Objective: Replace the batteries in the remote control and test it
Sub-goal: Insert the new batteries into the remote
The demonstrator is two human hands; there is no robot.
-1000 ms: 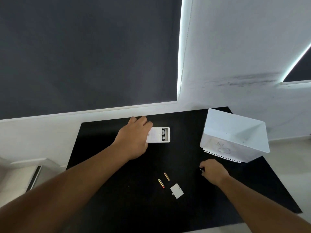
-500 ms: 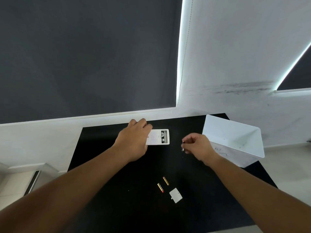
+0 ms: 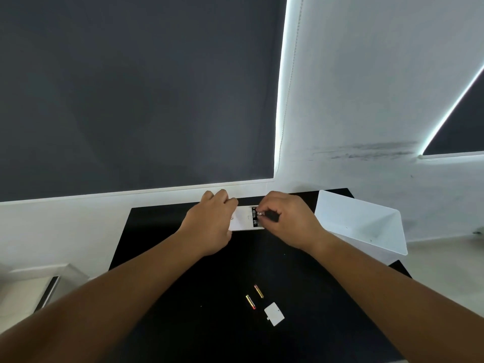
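A white remote control [image 3: 245,220] lies back-side up near the far edge of the black table, its battery bay open with one dark battery lying in it. My left hand [image 3: 209,224] presses down on the remote's left half. My right hand [image 3: 285,218] pinches a small dark battery [image 3: 259,213] by its end, right over the open bay. Two gold and red batteries [image 3: 250,302] [image 3: 258,291] lie loose on the near part of the table. The white battery cover [image 3: 274,313] rests just right of them.
A white plastic bin [image 3: 361,226] stands tilted at the table's right side, close to my right forearm. The black table [image 3: 209,323] ends at a white wall ledge behind the remote. A white box edge [image 3: 39,276] sits at the left, off the table.
My right hand lifted a dark battery from the table's right side and carried it left to the remote's open bay. My left hand stayed on the remote.
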